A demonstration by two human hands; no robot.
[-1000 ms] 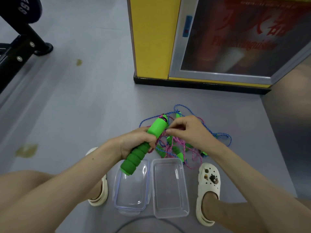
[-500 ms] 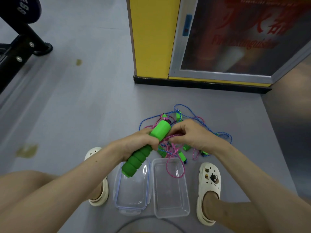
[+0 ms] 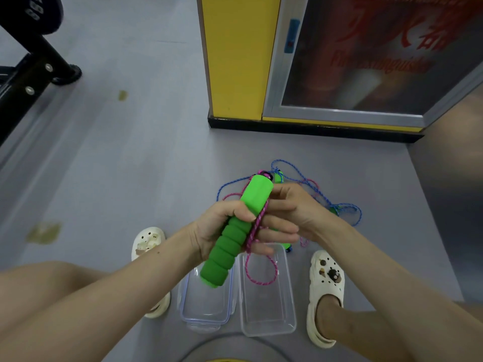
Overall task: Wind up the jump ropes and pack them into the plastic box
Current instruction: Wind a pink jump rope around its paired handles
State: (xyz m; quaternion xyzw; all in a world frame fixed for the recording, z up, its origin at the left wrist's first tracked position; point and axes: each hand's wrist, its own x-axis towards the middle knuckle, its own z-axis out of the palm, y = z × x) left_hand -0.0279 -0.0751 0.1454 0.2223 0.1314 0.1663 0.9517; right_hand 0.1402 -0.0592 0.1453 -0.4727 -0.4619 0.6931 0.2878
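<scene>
Head view: the green foam handle [image 3: 230,239] is gripped by the left hand [image 3: 217,227], with fingers wrapped round its middle. It is held tilted above the floor, upper end pointed away from the person. From the top cap the pink rope [image 3: 257,223] is run down along the handle's right side. There it is held by the right hand [image 3: 287,215], fingers curled just beside the handle; the exact pinch point is partly hidden. A loop of the same rope is seen hanging below the hands, over the clear plastic box [image 3: 266,317]. That box is set open on the grey floor [image 3: 130,165] between the two cream clogs [image 3: 326,291]. Its lid [image 3: 206,307] is laid just beside it on the left, under the handle's lower end. Beyond the hands, the blue rope [image 3: 295,168] is piled on the floor, tangled with more pink. Among it the other green handles [image 3: 279,176] are partly seen. Further back a yellow cabinet [image 3: 235,61] with a glazed door is seen, and a black metal frame [image 3: 31,71] at top left.
</scene>
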